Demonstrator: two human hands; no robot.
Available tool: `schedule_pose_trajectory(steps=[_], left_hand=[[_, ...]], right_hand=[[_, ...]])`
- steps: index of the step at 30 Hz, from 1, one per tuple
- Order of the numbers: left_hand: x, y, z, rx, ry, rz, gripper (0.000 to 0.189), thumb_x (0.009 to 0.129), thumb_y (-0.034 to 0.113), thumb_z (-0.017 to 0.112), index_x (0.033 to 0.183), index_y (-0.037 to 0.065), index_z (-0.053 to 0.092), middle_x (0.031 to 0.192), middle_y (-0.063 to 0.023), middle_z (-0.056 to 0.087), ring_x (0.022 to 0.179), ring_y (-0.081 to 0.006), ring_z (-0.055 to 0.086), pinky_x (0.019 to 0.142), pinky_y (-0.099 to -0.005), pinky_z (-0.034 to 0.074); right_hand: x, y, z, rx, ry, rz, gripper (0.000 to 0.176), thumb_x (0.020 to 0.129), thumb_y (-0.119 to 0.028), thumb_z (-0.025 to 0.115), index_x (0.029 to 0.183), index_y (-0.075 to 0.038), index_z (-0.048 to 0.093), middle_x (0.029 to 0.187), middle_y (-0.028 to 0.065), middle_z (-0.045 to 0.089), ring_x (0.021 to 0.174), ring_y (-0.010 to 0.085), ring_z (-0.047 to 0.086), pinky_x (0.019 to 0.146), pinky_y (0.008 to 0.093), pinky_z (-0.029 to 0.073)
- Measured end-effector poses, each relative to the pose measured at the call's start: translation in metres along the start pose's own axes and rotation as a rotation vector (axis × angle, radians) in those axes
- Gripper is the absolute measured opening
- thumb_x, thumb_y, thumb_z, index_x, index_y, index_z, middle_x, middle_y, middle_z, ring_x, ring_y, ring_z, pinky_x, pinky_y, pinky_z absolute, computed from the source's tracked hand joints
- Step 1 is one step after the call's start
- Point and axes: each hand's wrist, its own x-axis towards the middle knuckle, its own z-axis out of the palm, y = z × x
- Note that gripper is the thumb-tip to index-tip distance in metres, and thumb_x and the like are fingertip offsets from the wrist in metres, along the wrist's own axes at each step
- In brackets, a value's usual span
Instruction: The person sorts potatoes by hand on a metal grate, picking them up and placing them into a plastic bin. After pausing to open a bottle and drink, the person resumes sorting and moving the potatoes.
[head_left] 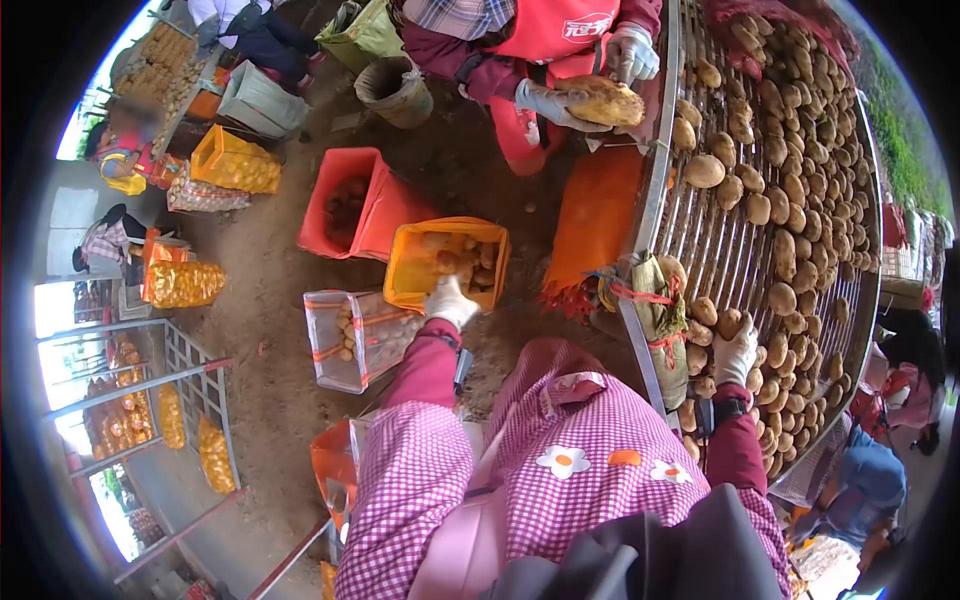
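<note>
My left hand (451, 303), in a pale glove, reaches over the near edge of a yellow container (398, 272) with potatoes in it. A potato (447, 262) shows just beyond its fingertips; whether the fingers touch it is unclear. On the right, my gloved right hand (736, 352) is on the slatted sorting table (650, 215), its fingers around a potato (730, 323). Many loose potatoes (795, 222) lie about it on the slats. Beside the yellow container are a red container (372, 205) and a clear box (335, 345) with small potatoes.
Across from me a co-worker's gloved hands (560, 103) hold a large potato (605, 102) near the table's edge. An orange sack (592, 215) and a tied green bag (655, 320) hang by the table. A bucket (395, 92) stands behind. Metal racks (200, 385) are at the left.
</note>
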Motion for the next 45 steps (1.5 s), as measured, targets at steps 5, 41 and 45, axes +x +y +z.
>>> schedule_pose_trajectory(steps=[5,41,45], left_hand=[[0.056,0.005,0.071,0.43,-0.347,0.128,0.061,0.088,0.029,0.07,0.147,0.015,0.063,0.156,-0.0105,0.06,0.147,-0.028,0.053,0.126,-0.0504,0.033],[-0.074,0.004,0.086,-1.448,-0.541,0.478,0.044,0.1,0.036,0.073,0.134,0.009,0.065,0.135,-0.0115,0.069,0.124,-0.0297,0.067,0.108,-0.0435,0.054],[-0.115,0.032,0.047,-2.274,-1.11,0.073,0.067,0.095,0.06,0.069,0.134,0.006,0.064,0.131,-0.0149,0.069,0.123,-0.034,0.065,0.105,-0.0529,0.054]], right_hand=[[-0.019,-0.006,-0.009,0.115,-0.028,0.004,0.089,0.075,-0.011,0.085,0.155,-0.008,0.045,0.139,0.0225,0.059,0.13,0.0435,0.058,0.111,0.048,0.049],[-0.081,-0.22,-0.08,0.542,-0.188,-0.285,0.07,0.075,-0.013,0.087,0.139,-0.005,0.061,0.118,0.0159,0.072,0.097,0.0275,0.073,0.086,0.0394,0.061],[-0.118,-0.291,-0.074,0.618,-0.856,-0.728,0.077,0.082,-0.02,0.088,0.148,0.001,0.055,0.13,0.0218,0.068,0.108,0.0322,0.072,0.094,0.0394,0.059]])
